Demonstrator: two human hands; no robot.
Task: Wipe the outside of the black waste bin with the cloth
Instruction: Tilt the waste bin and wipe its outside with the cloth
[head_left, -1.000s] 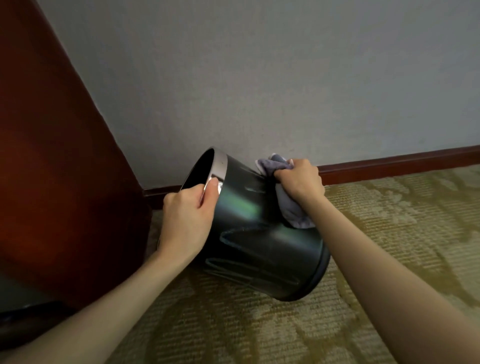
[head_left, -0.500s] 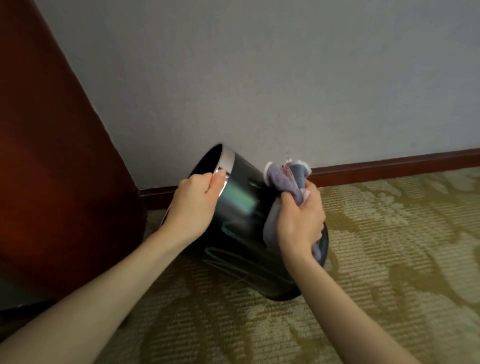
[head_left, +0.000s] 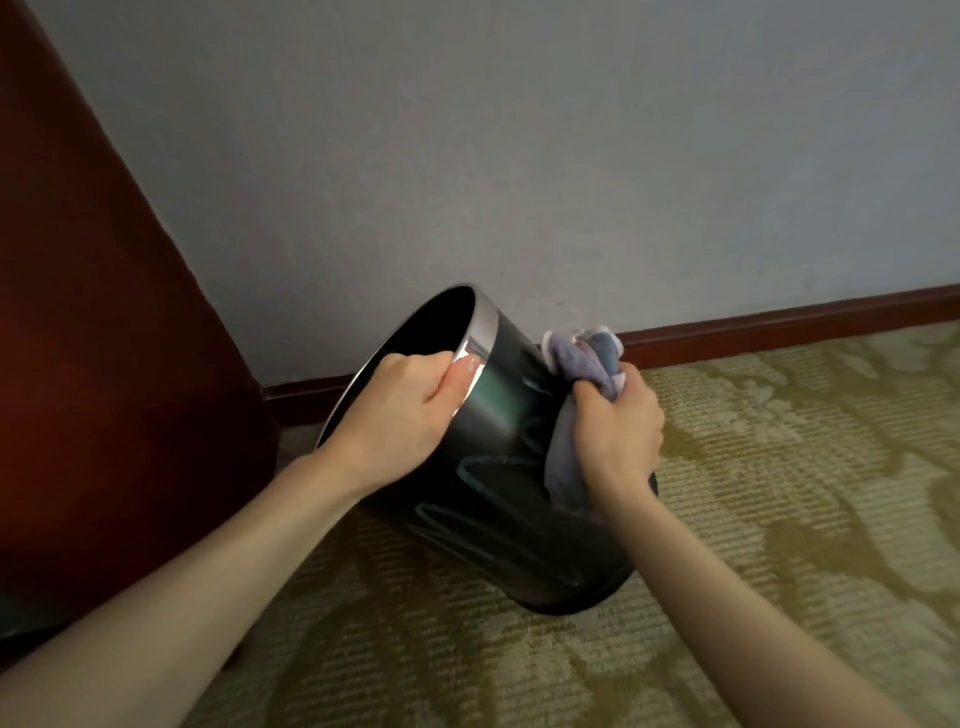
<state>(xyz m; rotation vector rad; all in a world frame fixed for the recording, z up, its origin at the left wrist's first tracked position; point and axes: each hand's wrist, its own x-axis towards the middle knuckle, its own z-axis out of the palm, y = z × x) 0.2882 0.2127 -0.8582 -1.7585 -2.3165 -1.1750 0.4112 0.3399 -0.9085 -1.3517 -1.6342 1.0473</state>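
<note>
At the far left stands one dark red-brown wooden panel (head_left: 104, 312), reaching down toward the floor. Just beside it is the one black waste bin (head_left: 498, 431), tipped toward the panel. Its open mouth and silver rim (head_left: 485, 332) point up and left, and its base sits low over the patterned carpet (head_left: 779, 493); I cannot tell if it touches.

Two hands are on the bin, set apart. The left hand (head_left: 400, 410) grips the rim, thumb lying on the silver band. The right hand (head_left: 618, 431) is bunched round the one grey-purple cloth (head_left: 582, 358), held against the bin's outer wall. A tuft pokes out above the fist and more hangs below. That hand and forearm hide part of the bin's right flank.

Behind it all is one grey wall (head_left: 519, 156), with one dark skirting board (head_left: 779, 325) along its foot.
</note>
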